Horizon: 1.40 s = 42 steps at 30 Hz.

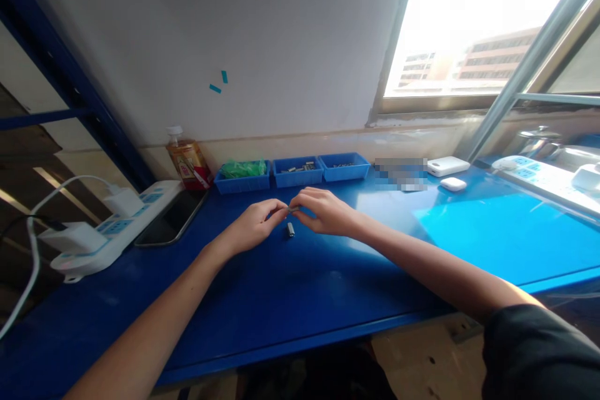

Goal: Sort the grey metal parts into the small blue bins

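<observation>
My left hand (260, 222) and my right hand (323, 211) meet over the middle of the blue table (290, 300), fingertips pinched together. Between them sits a tiny greyish piece (291, 209), mostly covered by the fingers, so its kind does not show. Just below the fingertips a small silver metal cylinder (290, 230) lies on the tabletop, touched by neither hand. Behind the hands stand three blue trays: the left tray (244, 184) has a green plastic bag (244, 169) in it, the middle tray (299, 179) several small metal cylinders, the right tray (344, 172) small metal bits.
On the left are a power strip (84, 256) with plugs, a phone (171, 219) and a bottle (185, 159). A white box (447, 166), a small white case (453, 184), a blue sheet (510, 231) and another power strip (539, 178) lie on the right.
</observation>
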Tool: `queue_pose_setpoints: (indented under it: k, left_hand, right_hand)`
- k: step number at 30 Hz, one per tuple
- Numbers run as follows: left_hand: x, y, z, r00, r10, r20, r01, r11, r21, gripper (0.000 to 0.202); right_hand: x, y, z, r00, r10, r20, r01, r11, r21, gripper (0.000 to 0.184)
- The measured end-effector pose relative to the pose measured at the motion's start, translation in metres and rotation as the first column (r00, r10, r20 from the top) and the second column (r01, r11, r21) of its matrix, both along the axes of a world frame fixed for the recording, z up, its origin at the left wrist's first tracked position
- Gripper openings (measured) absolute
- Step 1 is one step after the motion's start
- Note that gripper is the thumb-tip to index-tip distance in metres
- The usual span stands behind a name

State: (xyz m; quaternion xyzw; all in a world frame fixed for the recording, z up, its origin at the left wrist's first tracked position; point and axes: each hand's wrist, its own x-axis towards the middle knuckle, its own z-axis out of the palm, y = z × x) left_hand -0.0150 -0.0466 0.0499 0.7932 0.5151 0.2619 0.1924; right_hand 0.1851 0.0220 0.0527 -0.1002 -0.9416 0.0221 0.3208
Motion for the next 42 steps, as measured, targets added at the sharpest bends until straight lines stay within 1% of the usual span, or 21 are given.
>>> queue_pose_setpoints:
  k: [2, 3, 5, 7, 8, 9, 12, 14, 16, 18, 20, 23, 25, 27, 29, 31, 33, 35, 37, 39, 42]
  left_hand:
    - [-0.002, 0.0, -0.004, 0.997, -0.016, -0.08, 0.018, 1.0, 0.02, 0.037]
    - [-0.003, 0.0, -0.005, 0.989, -0.045, -0.141, 0.049, 0.998, 0.028, 0.038]
    - [-0.002, -0.001, -0.008, 0.96, -0.113, -0.255, 0.124, 0.992, 0.03, 0.033]
    - [-0.001, -0.001, -0.008, 0.942, -0.124, -0.312, 0.141, 0.989, 0.034, 0.024]
    - [0.0, -0.001, -0.009, 0.943, -0.1, -0.317, 0.121, 0.992, 0.046, 0.023]
    - [0.002, 0.0, -0.009, 0.949, -0.069, -0.308, 0.093, 0.994, 0.062, 0.024]
    - [0.005, 0.003, -0.011, 0.98, 0.008, -0.199, 0.01, 0.996, 0.093, 0.028]
    - [0.006, 0.004, -0.012, 0.995, 0.03, -0.097, -0.023, 0.997, 0.075, 0.035]
    - [0.007, 0.006, -0.014, 1.0, 0.031, 0.001, -0.031, 0.999, 0.038, 0.041]
    - [0.005, 0.007, -0.016, 0.995, 0.029, 0.096, -0.029, 1.0, 0.002, 0.043]
    - [0.003, 0.01, -0.019, 0.982, 0.045, 0.183, -0.04, 0.999, -0.031, 0.043]
    - [0.002, 0.014, -0.024, 0.979, 0.097, 0.181, -0.091, 0.995, -0.044, 0.047]
    - [0.004, 0.014, -0.026, 0.991, 0.127, 0.045, -0.127, 0.992, 0.01, 0.046]
    - [0.007, 0.012, -0.028, 0.984, 0.148, -0.099, -0.141, 0.987, 0.076, 0.043]
    - [0.009, 0.008, -0.028, 0.972, 0.158, -0.171, -0.139, 0.983, 0.118, 0.04]
    - [0.012, 0.003, -0.028, 0.971, 0.131, -0.202, -0.106, 0.986, 0.128, 0.037]
    - [0.014, 0.003, -0.027, 0.972, 0.09, -0.218, -0.062, 0.989, 0.133, 0.037]
    - [0.018, 0.013, -0.025, 0.975, 0.08, -0.206, -0.049, 0.987, 0.151, 0.041]
    - [0.026, 0.034, -0.02, 0.979, 0.121, -0.166, -0.089, 0.977, 0.191, 0.048]
    - [0.038, 0.064, -0.015, 0.97, 0.202, -0.133, -0.171, 0.962, 0.212, 0.055]
    - [0.058, 0.105, -0.008, 0.922, 0.302, -0.244, -0.288, 0.953, 0.09, 0.062]
  right_hand:
    - [0.0, 0.028, 0.006, 0.995, -0.091, -0.034, 0.092, 0.995, 0.033, 0.012]
    - [0.001, 0.043, 0.01, 0.981, -0.18, -0.066, 0.182, 0.983, 0.032, 0.014]
    - [0.001, 0.068, 0.019, 0.899, -0.423, -0.113, 0.424, 0.905, -0.01, 0.021]
    - [0.0, 0.078, 0.024, 0.828, -0.548, -0.122, 0.547, 0.836, -0.043, 0.03]
    - [0.0, 0.075, 0.023, 0.83, -0.546, -0.116, 0.545, 0.837, -0.048, 0.032]
    - [0.0, 0.067, 0.02, 0.855, -0.507, -0.109, 0.506, 0.862, -0.046, 0.032]
    - [0.0, 0.025, 0.0, 0.957, -0.282, -0.064, 0.283, 0.959, 0.003, 0.03]
    - [0.001, -0.003, -0.014, 0.987, -0.158, -0.002, 0.158, 0.986, 0.046, 0.027]
    - [0.0, -0.019, -0.023, 0.996, -0.091, 0.019, 0.09, 0.994, 0.06, 0.018]
    - [-0.003, -0.02, -0.027, 0.997, -0.077, -0.012, 0.077, 0.995, 0.059, 0.013]
    - [-0.008, -0.01, -0.022, 0.993, -0.094, -0.073, 0.098, 0.994, 0.056, 0.013]
    - [-0.019, 0.022, -0.004, 0.95, -0.245, -0.193, 0.246, 0.969, -0.022, 0.016]
    - [-0.026, 0.049, 0.011, 0.863, -0.459, -0.209, 0.436, 0.888, -0.15, 0.019]
    - [-0.028, 0.075, 0.02, 0.756, -0.647, -0.095, 0.609, 0.75, -0.259, 0.037]
    - [-0.023, 0.093, 0.02, 0.669, -0.741, 0.046, 0.712, 0.622, -0.326, 0.051]
    - [-0.011, 0.101, 0.01, 0.611, -0.775, 0.16, 0.768, 0.531, -0.359, 0.057]
    - [0.004, 0.101, -0.004, 0.579, -0.784, 0.223, 0.795, 0.483, -0.366, 0.057]
    - [0.02, 0.097, -0.017, 0.562, -0.795, 0.227, 0.807, 0.468, -0.36, 0.053]
    - [0.034, 0.091, -0.023, 0.542, -0.815, 0.203, 0.818, 0.458, -0.348, 0.048]
    - [0.046, 0.086, -0.024, 0.495, -0.848, 0.19, 0.843, 0.417, -0.339, 0.051]
    - [0.064, 0.079, -0.02, 0.395, -0.895, 0.207, 0.892, 0.319, -0.32, 0.056]
